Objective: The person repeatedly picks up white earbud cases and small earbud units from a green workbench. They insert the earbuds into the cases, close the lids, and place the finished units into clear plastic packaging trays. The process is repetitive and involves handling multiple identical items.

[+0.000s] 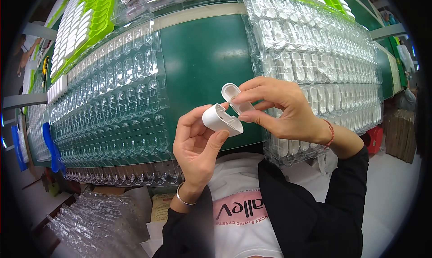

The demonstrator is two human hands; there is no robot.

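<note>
My left hand point(196, 149) holds a white rounded plastic case shell point(218, 119) between thumb and fingers, its hollow opening tilted toward the right. Pinched by the thumb and fingers of my right hand point(284, 108) is a smaller white oval case lid point(231, 92), its hollow side showing. The lid is right beside the shell's upper edge; whether the two touch cannot be made out. Both pieces are above the near part of the green table point(207, 51).
A clear blister tray point(121, 89) with rows of oval pockets lies to the left. Another clear tray point(321, 62), with white pieces in its pockets, lies right. Far left, a lime-green tray point(104, 15) bears white pieces. A blue strip point(51, 145) and bundled clear plastic point(96, 219) are lower left.
</note>
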